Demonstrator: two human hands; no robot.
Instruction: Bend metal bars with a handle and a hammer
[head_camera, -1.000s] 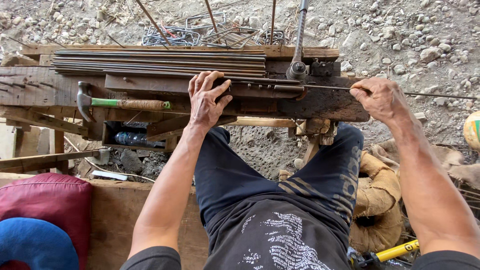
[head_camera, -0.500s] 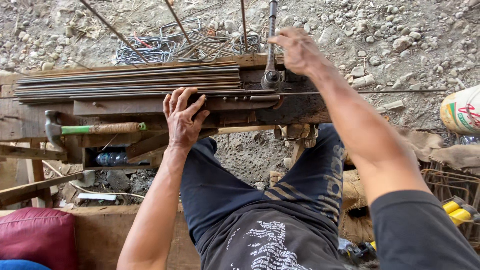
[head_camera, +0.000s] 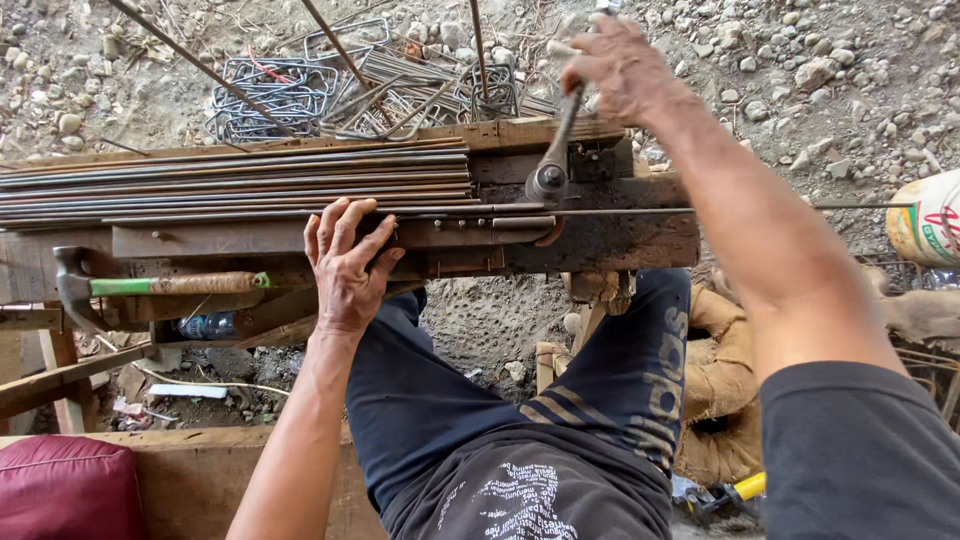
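Nearest, at six o'clock, the person's dark trousers (head_camera: 470, 400) and printed black shirt fill the lower middle. At eight o'clock sits a dark red cushion (head_camera: 60, 490), smooth and rounded, on a plank. At four o'clock lie a crumpled tan sack (head_camera: 715, 400) and a tool with a yellow handle (head_camera: 740, 490).

Further out, a rough, weathered wooden desk (head_camera: 620, 240) runs from nine o'clock to about two o'clock. The left hand (head_camera: 345, 260) lies flat at the centre, fingers spread and curled over the front edge of a rusty flat steel strip, pressing down on a thin straight steel rod (head_camera: 640, 211). That rod runs from under the fingers out toward three o'clock, past the end of the desk. At nine o'clock a hammer (head_camera: 150, 286) with a dark steel head and a worn handle banded green lies on the desk, well to the left of the left hand.

Beyond the left hand, a bundle of long, thin grey rods (head_camera: 230, 180) lies lengthwise along the far side of the desk. At one o'clock a steel lever (head_camera: 555, 150), round-headed at its pivot, rises from the desk just beside the thin rod. The right hand (head_camera: 620, 70) is closed tight round the lever's upper end.

Farthest, at eleven to twelve o'clock, bent rectangular wire hoops (head_camera: 290, 95) lie heaped on pale gravel (head_camera: 850, 80). At three o'clock the edge of a white printed sack (head_camera: 930, 225) shows.
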